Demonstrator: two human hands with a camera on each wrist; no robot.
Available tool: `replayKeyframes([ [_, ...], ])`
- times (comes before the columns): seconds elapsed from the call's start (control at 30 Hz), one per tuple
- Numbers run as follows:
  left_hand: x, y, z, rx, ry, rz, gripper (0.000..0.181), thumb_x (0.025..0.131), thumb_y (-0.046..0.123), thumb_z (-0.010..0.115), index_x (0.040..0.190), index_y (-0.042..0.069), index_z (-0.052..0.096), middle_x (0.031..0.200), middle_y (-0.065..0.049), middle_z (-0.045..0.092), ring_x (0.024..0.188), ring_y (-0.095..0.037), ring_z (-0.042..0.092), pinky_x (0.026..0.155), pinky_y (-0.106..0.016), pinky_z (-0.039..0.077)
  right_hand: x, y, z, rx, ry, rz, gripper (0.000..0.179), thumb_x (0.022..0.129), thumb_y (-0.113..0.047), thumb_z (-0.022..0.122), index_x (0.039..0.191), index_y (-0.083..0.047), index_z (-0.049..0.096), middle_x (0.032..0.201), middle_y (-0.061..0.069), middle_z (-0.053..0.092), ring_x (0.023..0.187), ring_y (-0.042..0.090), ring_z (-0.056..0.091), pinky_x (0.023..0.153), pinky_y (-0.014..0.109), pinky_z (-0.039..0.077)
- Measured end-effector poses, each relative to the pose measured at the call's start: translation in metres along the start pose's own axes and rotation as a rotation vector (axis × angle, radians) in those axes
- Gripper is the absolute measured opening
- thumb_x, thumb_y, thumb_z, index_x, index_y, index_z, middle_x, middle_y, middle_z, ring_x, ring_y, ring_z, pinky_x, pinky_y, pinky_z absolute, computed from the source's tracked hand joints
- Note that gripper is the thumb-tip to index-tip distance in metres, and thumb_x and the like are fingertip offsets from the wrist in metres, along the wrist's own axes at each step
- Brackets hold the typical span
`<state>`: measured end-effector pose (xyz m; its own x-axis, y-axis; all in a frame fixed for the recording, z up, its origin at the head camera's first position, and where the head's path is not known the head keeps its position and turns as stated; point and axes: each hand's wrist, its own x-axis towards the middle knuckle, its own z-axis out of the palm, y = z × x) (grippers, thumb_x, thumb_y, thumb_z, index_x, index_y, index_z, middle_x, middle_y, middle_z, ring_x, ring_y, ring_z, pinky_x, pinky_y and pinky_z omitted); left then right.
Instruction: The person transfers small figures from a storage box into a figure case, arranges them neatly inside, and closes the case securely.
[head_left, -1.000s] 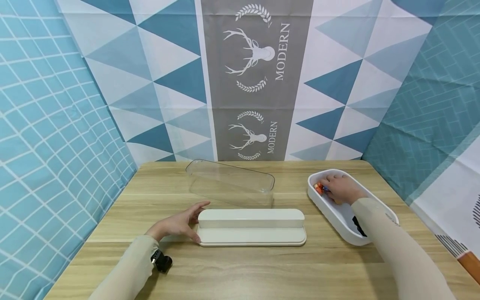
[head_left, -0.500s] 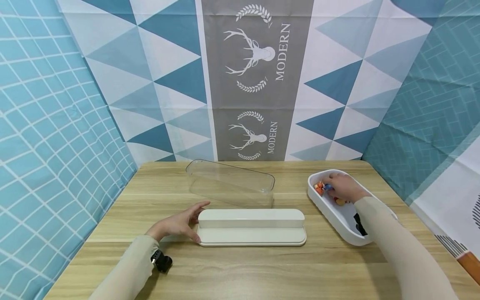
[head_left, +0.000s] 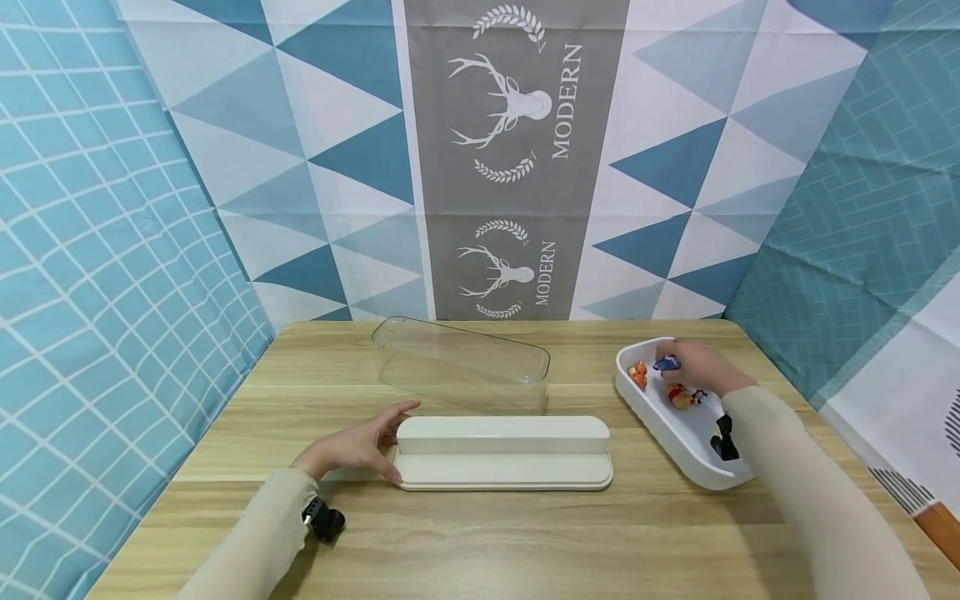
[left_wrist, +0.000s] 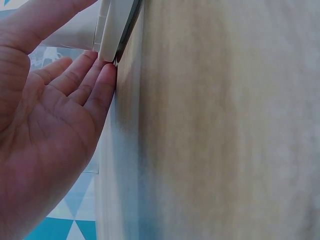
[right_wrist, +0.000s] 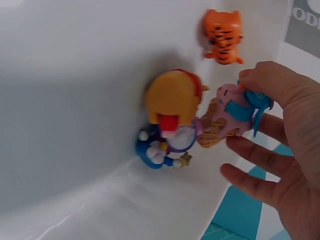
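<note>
- Right hand (head_left: 701, 367): thumb and fingers pinched on a pink-and-blue figurine (right_wrist: 235, 110) with a cone-like base, held over the far part of the white tray (head_left: 663, 429); whether it clears the floor cannot be told.
- Other figurines in the tray: an orange striped one (right_wrist: 223, 37) lying apart; a yellow one (right_wrist: 172, 97) touching a blue one (right_wrist: 152, 150).
- Left hand (head_left: 360, 446): fingers spread, nearly straight, resting against the left end of the cream stepped stand (head_left: 502, 471); the clear cover (head_left: 465, 367) lies behind, on the table (head_left: 480, 550).
- Step in hand, as judged: picking up one figurine. The next move calls for a firm pinch and a lift clear of the tray wall.
</note>
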<state>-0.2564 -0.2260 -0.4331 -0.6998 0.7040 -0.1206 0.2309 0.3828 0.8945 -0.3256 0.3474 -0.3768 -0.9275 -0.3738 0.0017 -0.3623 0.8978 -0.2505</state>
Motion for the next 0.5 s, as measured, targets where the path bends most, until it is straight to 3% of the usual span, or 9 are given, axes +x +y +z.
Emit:
replayKeyframes([
  [0.4, 0.001, -0.002, -0.001, -0.004, -0.008, 0.002, 0.117, 0.074, 0.0, 0.085, 0.158, 0.002, 0.003, 0.155, -0.03, 0.026, 0.139, -0.042, 0.033, 0.114, -0.057, 0.028, -0.008, 0.001, -0.019, 0.23, 0.046, 0.056, 0.018, 0.089, -0.011, 0.072, 0.102, 0.0, 0.065, 0.098, 0.019, 0.063, 0.079, 0.027, 0.059, 0.067, 0.04, 0.055],
  [0.5, 0.002, -0.002, -0.001, -0.015, -0.011, 0.009, 0.117, 0.074, -0.002, 0.085, 0.158, 0.002, 0.004, 0.155, -0.03, 0.026, 0.138, -0.043, 0.034, 0.113, -0.058, 0.028, -0.01, 0.0, -0.022, 0.282, 0.049, 0.072, 0.022, 0.089, -0.013, 0.072, 0.103, 0.002, 0.064, 0.098, 0.019, 0.064, 0.079, 0.028, 0.06, 0.066, 0.043, 0.057],
])
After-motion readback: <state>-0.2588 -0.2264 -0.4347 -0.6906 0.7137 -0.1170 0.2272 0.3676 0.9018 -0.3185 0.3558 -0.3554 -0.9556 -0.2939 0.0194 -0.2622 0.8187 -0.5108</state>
